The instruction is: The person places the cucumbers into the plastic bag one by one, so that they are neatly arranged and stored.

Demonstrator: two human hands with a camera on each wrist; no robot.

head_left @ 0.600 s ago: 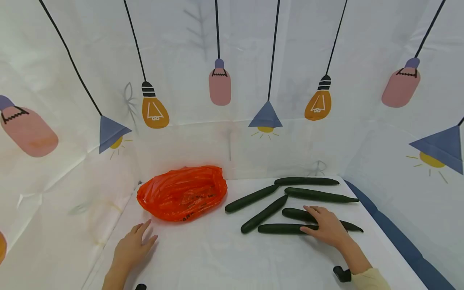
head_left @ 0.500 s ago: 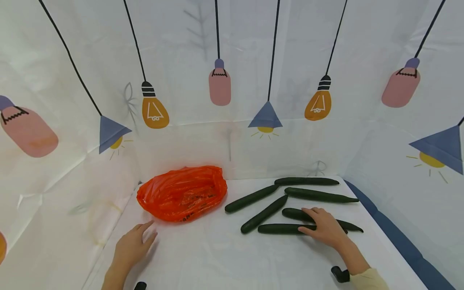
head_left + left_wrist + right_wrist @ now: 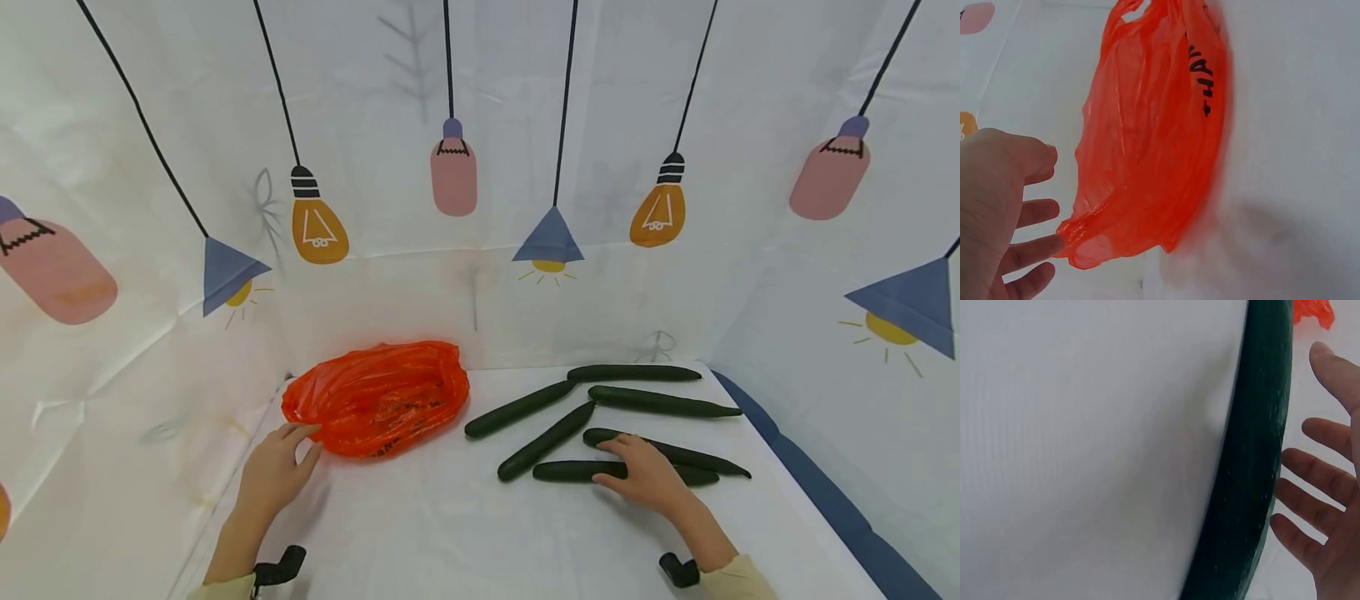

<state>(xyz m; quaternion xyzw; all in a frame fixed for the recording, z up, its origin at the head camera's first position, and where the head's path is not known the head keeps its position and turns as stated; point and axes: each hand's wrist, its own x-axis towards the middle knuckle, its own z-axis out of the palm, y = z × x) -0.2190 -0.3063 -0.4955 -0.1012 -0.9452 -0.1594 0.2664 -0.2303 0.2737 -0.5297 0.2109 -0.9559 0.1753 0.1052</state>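
A crumpled orange plastic bag [image 3: 378,398] lies on the white table [image 3: 450,533] at the back left. My left hand [image 3: 279,465] is at its near left corner with fingers spread. In the left wrist view one fingertip of that hand [image 3: 997,206] touches the bag [image 3: 1154,137] at its corner. Several dark green cucumbers lie on the right. My right hand [image 3: 639,477] rests flat over the nearest cucumber [image 3: 562,472], just in front of another cucumber [image 3: 690,456]. The right wrist view shows the right hand's straight, spread fingers [image 3: 1329,506] beside that cucumber [image 3: 1254,462].
More cucumbers [image 3: 517,408] [image 3: 633,373] lie farther back toward the wall. White sheets printed with lamps enclose the table at the back and both sides. A blue strip [image 3: 832,508] runs along the table's right edge.
My left hand has moved forward from the bare table to the bag's corner. My right hand has slid left along the nearest cucumber.
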